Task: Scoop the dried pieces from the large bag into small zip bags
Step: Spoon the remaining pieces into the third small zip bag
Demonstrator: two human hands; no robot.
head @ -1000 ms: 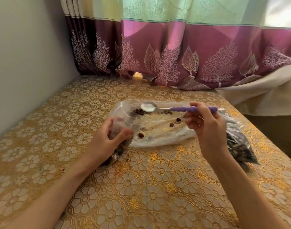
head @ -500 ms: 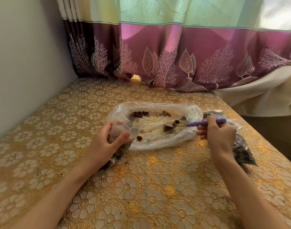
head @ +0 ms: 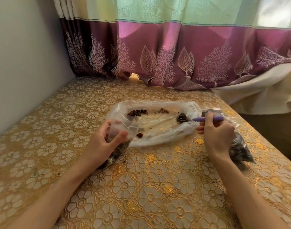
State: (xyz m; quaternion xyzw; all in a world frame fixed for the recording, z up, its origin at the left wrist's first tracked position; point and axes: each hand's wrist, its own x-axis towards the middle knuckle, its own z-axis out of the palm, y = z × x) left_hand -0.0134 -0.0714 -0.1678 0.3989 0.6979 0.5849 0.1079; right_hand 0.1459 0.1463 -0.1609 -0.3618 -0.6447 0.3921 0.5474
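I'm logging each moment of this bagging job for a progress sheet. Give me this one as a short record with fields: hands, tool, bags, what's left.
left hand: grip on the small zip bag, mouth held open, dark pieces in its bottom
right hand: grip on the purple spoon handle
spoon bowl: inside the large bag, pieces on it
large bag: lying open on the table, nearly empty
dried pieces: a few small clusters left
filled bag: beside the right wrist
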